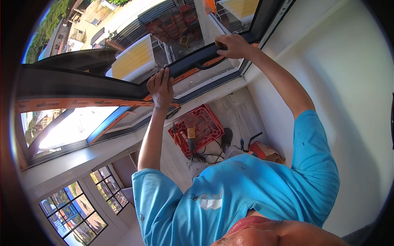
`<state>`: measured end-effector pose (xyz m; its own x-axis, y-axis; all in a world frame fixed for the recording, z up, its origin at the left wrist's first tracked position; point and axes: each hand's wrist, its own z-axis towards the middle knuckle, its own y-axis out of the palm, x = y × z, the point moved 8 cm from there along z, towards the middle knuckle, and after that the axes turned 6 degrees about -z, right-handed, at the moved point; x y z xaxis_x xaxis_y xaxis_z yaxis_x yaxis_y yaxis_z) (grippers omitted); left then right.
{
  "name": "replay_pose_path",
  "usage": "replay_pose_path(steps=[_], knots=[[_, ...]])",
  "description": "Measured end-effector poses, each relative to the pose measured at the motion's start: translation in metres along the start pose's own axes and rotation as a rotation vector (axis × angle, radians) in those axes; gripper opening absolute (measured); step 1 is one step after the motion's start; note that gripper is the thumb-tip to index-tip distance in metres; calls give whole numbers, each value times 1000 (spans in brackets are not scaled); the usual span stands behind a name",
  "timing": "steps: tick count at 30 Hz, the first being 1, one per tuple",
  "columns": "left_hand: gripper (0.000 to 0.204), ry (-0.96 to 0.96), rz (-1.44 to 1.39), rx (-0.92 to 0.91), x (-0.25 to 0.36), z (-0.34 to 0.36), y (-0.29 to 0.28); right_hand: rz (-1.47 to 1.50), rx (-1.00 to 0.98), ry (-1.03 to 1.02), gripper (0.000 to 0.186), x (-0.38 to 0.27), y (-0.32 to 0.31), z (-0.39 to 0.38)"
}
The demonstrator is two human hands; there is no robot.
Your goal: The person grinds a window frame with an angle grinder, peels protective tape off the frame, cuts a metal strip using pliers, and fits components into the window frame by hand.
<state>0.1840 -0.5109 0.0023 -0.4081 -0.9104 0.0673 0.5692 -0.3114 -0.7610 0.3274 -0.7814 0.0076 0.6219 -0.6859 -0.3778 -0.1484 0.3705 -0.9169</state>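
A dark window sash [188, 63] with orange protective film along its lower face stands tilted out from its opening. My left hand [161, 88] is closed over the sash near its left corner, fingers hooked on the upper edge. Farther right, my right hand [234, 46] is curled over the same rail, its thumb tucked underneath. Between the two hands, nearer the right one, a black curved window handle [210, 64] sticks out from the rail. Both arms reach forward, and the inner sides of the fingers are hidden.
On the floor lies a red plastic crate [211, 119] with a power tool bearing a round disc [191, 123] on it. Black cables [213, 156] and a red box [264, 151] are by my feet. A white wall [328, 82] rises at right. Outside are yellow-topped panels [135, 59].
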Motion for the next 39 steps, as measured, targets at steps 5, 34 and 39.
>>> replay_pose_path(steps=[5,34,39], knots=[[42,-25,48,9,2,-3,4,566,-103,152,25,-6,19,28],[41,-67,104,-55,-10,-19,28,1000,356,40,42,56,3,2],[65,-161,-1,-234,2,-9,24,767,486,-124,11,72,7,13]])
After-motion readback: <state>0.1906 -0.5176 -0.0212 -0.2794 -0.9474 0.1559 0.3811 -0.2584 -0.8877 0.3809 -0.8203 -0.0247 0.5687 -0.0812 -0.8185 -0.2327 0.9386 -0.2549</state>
